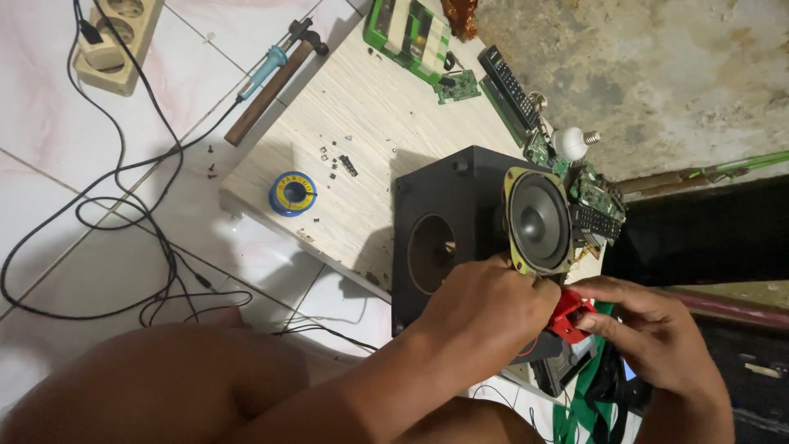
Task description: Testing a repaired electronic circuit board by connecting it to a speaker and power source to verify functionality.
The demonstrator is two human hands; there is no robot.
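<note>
A black speaker box [460,210] with a round hole stands on a pale wooden board [370,123]. A loose speaker driver [538,220] with a grey cone and yellowish rim leans against the box's right side. My left hand [485,316] is closed just below the driver, touching its rim and a red plastic part [569,316]. My right hand [657,333] grips that red part from the right. What sits under the hands is hidden.
On the board lie a blue and yellow solder spool [292,194], small screws, green circuit boards [411,37], a remote control [509,86] and a white bulb [573,143]. A soldering iron [267,70], hammer, power strip [115,37] and black cables [123,222] lie on the tiled floor.
</note>
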